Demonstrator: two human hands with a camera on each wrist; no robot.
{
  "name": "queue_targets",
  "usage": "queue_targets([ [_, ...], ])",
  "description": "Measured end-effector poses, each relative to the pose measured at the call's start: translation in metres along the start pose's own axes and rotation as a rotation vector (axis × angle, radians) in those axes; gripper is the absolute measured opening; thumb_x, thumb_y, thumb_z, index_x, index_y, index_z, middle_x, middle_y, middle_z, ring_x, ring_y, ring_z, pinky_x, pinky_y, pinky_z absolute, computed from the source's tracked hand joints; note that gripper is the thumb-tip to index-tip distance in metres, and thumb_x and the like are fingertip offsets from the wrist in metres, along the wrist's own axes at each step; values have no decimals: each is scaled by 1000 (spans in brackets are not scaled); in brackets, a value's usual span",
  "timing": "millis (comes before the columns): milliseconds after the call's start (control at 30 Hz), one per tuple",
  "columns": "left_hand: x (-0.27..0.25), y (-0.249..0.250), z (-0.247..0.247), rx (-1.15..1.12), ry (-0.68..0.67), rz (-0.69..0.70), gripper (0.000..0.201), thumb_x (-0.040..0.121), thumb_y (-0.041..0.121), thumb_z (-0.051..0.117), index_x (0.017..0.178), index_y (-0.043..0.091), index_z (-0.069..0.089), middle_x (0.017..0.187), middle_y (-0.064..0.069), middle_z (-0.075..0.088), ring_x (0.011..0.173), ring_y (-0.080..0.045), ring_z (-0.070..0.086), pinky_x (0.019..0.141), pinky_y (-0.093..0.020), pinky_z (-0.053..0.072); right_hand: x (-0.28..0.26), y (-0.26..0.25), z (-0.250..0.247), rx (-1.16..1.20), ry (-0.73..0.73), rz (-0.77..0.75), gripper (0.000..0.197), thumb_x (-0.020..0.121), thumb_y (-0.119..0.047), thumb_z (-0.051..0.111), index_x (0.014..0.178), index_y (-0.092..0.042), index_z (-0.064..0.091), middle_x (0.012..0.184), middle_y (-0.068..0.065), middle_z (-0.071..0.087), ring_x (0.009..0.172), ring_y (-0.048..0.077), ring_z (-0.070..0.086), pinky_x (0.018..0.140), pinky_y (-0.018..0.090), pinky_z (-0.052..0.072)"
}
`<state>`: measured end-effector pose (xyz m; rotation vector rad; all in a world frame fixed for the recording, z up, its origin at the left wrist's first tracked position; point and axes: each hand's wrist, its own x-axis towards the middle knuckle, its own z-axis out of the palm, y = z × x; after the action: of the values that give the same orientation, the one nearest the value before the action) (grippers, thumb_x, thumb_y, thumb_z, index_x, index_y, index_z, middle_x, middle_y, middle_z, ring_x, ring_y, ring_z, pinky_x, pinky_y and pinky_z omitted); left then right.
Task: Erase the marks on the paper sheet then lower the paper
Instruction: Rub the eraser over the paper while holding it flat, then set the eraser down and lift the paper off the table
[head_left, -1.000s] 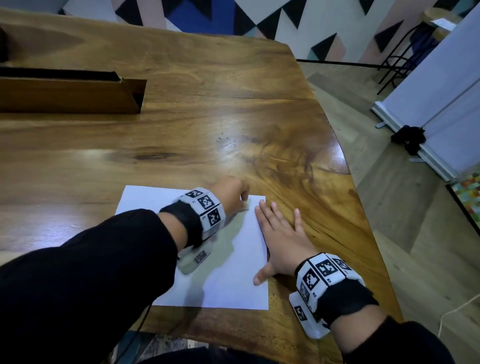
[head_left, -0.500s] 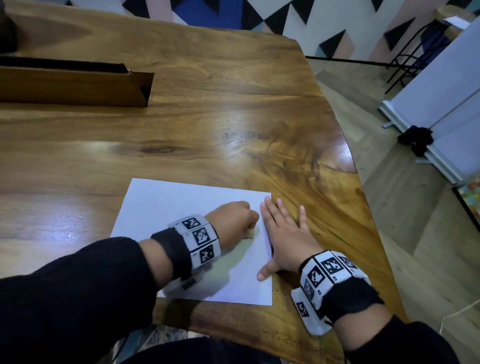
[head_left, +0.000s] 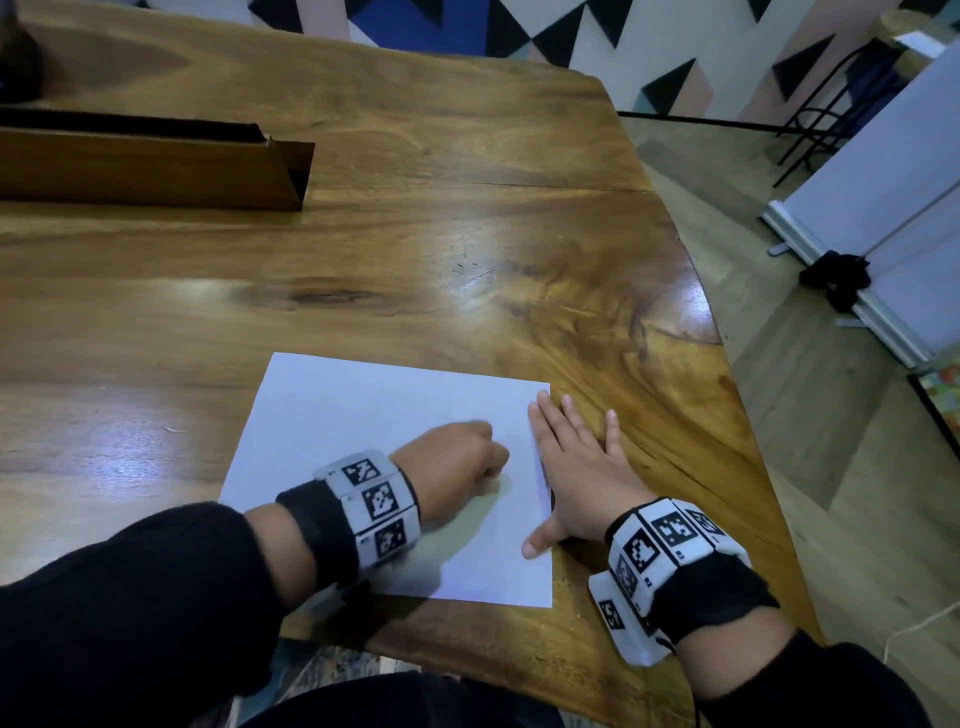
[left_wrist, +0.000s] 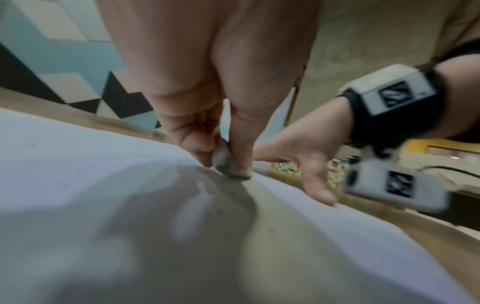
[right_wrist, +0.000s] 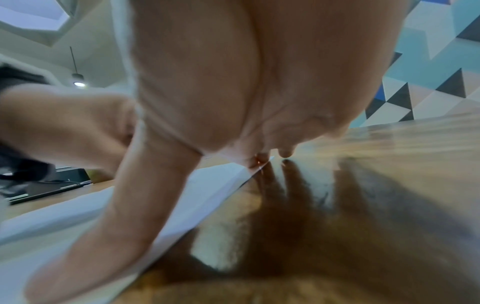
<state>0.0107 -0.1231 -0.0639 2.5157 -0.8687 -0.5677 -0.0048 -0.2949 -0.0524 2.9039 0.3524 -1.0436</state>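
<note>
A white paper sheet (head_left: 363, 415) lies flat near the table's front edge. My left hand (head_left: 457, 457) is curled into a fist over the sheet's right half and pinches a small grey eraser (left_wrist: 226, 162) whose tip presses on the paper (left_wrist: 78, 164). My right hand (head_left: 576, 467) lies flat with straight fingers across the sheet's right edge, thumb on the paper, fingers partly on the wood. In the right wrist view the right hand (right_wrist: 259, 160) presses on the paper's edge (right_wrist: 207, 197). No marks show on the visible paper.
The wooden table (head_left: 467, 260) curves away at the right, with floor beyond. A long wooden box (head_left: 156, 166) stands at the back left. A white panel (head_left: 883, 182) with a black clip stands on the floor at the right.
My left hand has drawn back from the sheet's far right corner toward its middle, still with the eraser. The right hand has stayed flat on the sheet's edge.
</note>
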Motion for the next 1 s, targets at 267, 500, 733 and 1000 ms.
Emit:
queue_targets([
  [267,-19,-2,-6,-105,-215,5,19,78,23,66,93,12,67,99,-7,65,85,-17,56,70,-21,35,-3,1,3,-14,6,-34,147,58,-61,79,146,-14,-28,152,-4,-38,139,17,-36,108,54,-25],
  [500,36,-61,-76,-167,254,-377,11,77,19,70,87,16,71,87,-5,70,76,-15,57,67,-24,40,-13,3,8,-78,-22,-50,147,59,-59,79,144,-14,-32,150,-4,-40,135,14,-38,111,57,-20],
  [733,62,-63,-75,-70,138,-397,18,85,13,58,100,12,68,108,-12,67,99,-26,60,74,-24,41,-20,3,16,-79,-25,-27,146,60,-61,78,142,-14,-34,150,-3,-40,135,16,-38,111,56,-22],
  [1000,-10,-73,-67,-25,313,-412,28,81,9,56,108,12,64,107,-19,56,98,-36,56,88,-38,44,-15,2,2,220,199,-8,94,79,-58,65,150,-19,16,159,-5,4,148,16,-5,118,41,-8],
])
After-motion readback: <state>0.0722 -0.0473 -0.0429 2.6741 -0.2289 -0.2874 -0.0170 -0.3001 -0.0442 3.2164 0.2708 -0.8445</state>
